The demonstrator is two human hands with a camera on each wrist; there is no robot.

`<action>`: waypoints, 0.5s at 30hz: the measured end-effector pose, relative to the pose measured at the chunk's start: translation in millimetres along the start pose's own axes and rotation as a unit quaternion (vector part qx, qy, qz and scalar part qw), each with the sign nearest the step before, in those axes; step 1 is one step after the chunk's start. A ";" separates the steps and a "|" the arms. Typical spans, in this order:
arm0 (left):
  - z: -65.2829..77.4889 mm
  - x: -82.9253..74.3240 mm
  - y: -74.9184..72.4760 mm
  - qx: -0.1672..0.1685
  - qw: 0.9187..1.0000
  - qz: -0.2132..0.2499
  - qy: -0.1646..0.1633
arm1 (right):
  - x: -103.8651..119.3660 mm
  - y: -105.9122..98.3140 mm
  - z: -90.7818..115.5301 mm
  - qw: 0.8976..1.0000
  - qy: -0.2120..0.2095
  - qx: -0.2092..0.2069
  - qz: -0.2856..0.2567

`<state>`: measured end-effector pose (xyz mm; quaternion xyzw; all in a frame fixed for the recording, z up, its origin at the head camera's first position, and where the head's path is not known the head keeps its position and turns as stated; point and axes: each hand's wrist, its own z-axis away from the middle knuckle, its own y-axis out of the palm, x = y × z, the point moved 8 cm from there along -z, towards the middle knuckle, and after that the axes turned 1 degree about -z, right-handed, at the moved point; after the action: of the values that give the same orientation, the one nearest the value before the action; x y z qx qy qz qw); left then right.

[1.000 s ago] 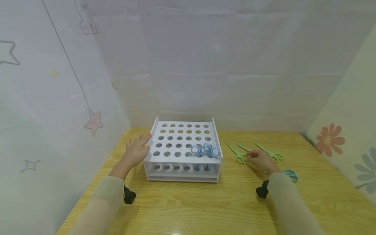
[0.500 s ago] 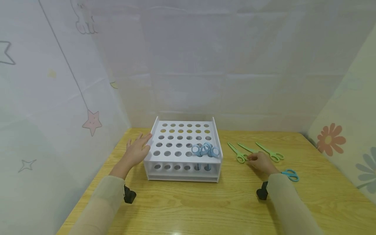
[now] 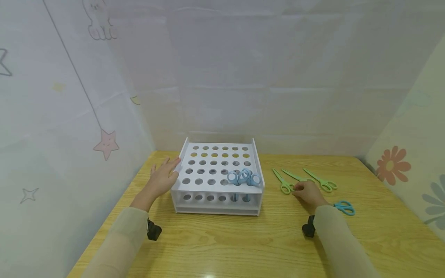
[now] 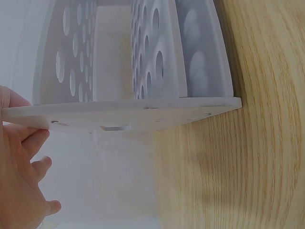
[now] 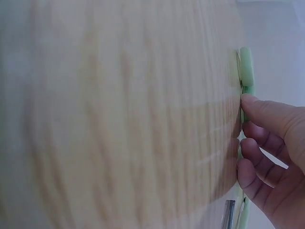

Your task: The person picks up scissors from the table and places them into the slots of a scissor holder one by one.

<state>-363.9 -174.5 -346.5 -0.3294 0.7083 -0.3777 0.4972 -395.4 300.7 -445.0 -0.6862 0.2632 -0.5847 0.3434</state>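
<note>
My left hand [image 3: 161, 178] holds the top edge of the side panel of a white rack [image 3: 215, 188] with round holes. In the left wrist view, that panel [image 4: 143, 109] passes between the thumb and the fingers, which spread along its outer face. Two pairs of light blue scissors [image 3: 244, 177] stand handles up in the rack's front right holes. To the right, my right hand [image 3: 308, 193] pinches a handle of the leftmost green scissors [image 3: 286, 188], which lie on the table. The right wrist view shows thumb and fingertips at the green handle [image 5: 247, 67].
Two more green scissors, a middle pair [image 3: 293, 176] and a right-hand pair [image 3: 321, 182], lie close behind my right hand. Blue scissors [image 3: 344, 207] lie beside the right sleeve, partly covered. The wooden table [image 3: 222, 247] meets a pale sheet wall [image 3: 222, 96] behind.
The leftmost green scissors have shifted slightly to the right, with my right fingertips closing on their handle. My left hand stays at the rack's panel.
</note>
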 end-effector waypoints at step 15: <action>-0.5 0.0 0.8 0.004 1.000 -0.001 -0.006 | -7.5 3.1 -6.0 0.999 -0.006 -0.009 0.030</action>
<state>-364.4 -173.9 -347.1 -0.3301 0.7038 -0.3788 0.5021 -402.5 303.4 -451.7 -0.6847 0.2872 -0.5672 0.3564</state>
